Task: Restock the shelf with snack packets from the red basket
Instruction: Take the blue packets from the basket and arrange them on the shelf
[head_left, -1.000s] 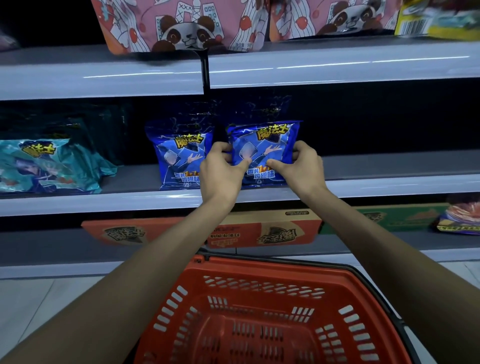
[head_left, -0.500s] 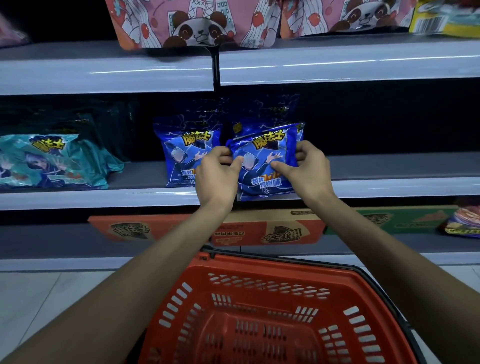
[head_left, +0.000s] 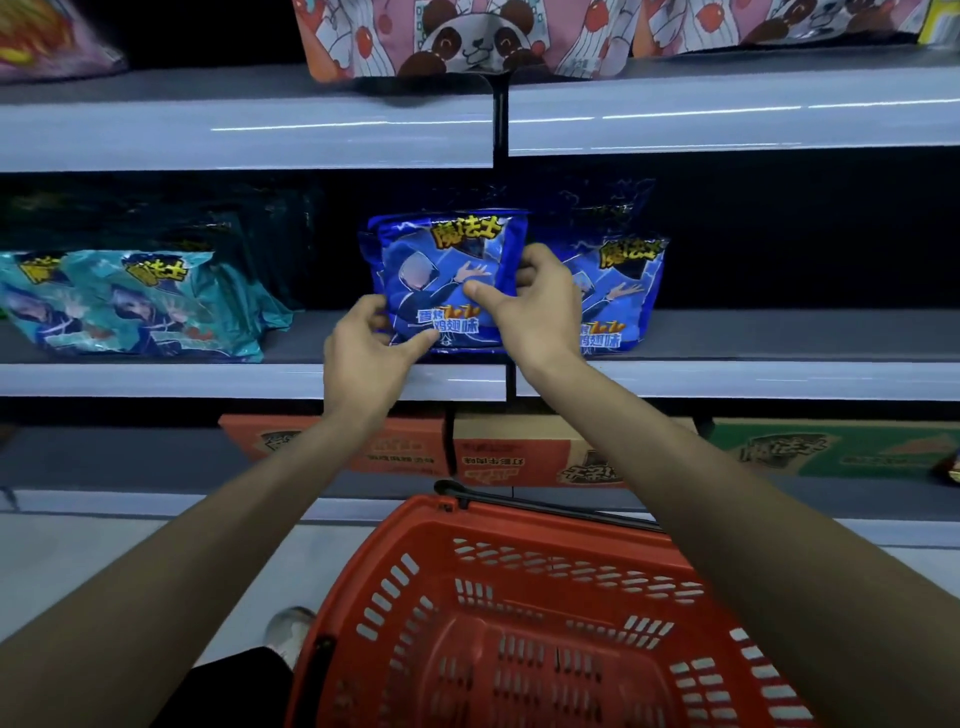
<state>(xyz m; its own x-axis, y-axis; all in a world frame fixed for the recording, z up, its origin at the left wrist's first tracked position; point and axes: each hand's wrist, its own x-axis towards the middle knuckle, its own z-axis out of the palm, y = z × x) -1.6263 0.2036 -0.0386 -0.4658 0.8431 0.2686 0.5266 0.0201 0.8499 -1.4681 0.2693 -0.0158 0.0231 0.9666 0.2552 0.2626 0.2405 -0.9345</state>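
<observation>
With our left hand (head_left: 363, 358) and right hand (head_left: 535, 306) both pinching the blue packet (head_left: 441, 270) near the front edge of the shelf (head_left: 208, 379), we should stand it upright, flush beside the neighbouring packet (head_left: 623, 291), then release.

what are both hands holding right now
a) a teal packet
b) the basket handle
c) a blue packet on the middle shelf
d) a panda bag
C: the left hand and the right hand each pinch a side of the blue packet, which stands at the front of the middle shelf.
</observation>
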